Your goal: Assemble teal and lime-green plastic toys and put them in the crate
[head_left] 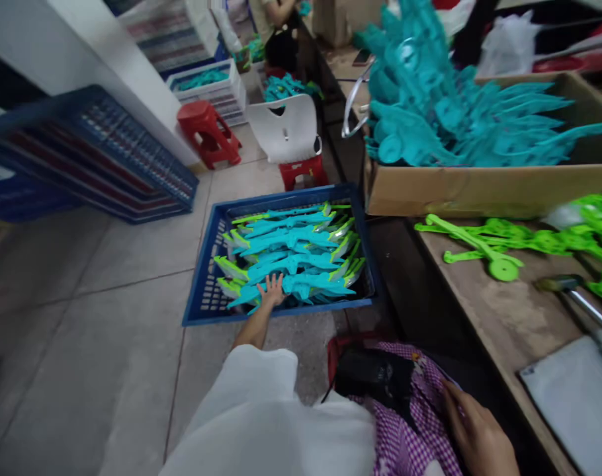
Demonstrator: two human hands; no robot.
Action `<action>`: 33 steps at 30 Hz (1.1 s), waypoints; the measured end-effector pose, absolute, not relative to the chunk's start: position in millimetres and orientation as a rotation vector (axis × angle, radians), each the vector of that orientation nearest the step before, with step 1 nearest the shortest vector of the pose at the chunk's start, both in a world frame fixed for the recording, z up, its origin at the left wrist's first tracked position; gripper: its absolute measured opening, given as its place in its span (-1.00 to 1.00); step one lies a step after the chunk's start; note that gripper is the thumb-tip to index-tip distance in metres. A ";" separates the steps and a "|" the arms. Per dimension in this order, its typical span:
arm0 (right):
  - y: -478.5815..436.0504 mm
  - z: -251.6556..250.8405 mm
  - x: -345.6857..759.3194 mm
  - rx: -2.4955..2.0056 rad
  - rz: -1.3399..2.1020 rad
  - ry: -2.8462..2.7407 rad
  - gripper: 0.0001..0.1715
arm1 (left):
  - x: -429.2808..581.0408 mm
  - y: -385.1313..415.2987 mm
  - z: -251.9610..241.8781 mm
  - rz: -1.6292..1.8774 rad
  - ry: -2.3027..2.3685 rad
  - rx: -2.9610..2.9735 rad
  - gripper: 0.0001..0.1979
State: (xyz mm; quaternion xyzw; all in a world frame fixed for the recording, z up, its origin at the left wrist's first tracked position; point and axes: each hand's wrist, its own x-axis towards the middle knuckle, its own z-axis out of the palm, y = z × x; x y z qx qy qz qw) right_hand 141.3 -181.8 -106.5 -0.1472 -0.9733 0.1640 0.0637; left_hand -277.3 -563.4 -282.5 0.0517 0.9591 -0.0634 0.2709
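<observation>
My left hand [272, 289] reaches down over a blue plastic crate [281, 316], fingers spread and resting on the nearest turquoise plastic part [311, 285]. Several such parts, with lime-green and clear pieces at their ends, lie in rows inside the crate. Over by my lap, my right hand [482, 430] lies against a purple checkered cloth [405, 436]; its fingers are loosely stretched out and nothing shows in them. A black item [368, 373] sits on the cloth.
A cardboard box [479, 192] heaped with turquoise parts stands on the workbench. Lime-green parts [504, 235] and a hammer-like tool [573, 291] lie before it. Beyond the crate are a white chair back [285, 129] and a red stool [209, 132]. Blue crates [107, 158] stand left; a person sits behind.
</observation>
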 end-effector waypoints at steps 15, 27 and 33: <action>-180.0 -27.9 169.7 -0.627 0.691 -2.613 -0.70 | -265.8 -395.8 -68.8 0.919 3.118 0.866 -0.51; -172.2 -35.4 205.4 -0.804 0.631 -2.427 -0.71 | -337.7 -143.2 142.7 0.303 2.846 1.918 -0.75; -163.3 -26.4 203.7 -0.778 0.717 -2.434 -0.71 | -335.4 -139.1 132.0 0.379 2.832 1.953 -0.78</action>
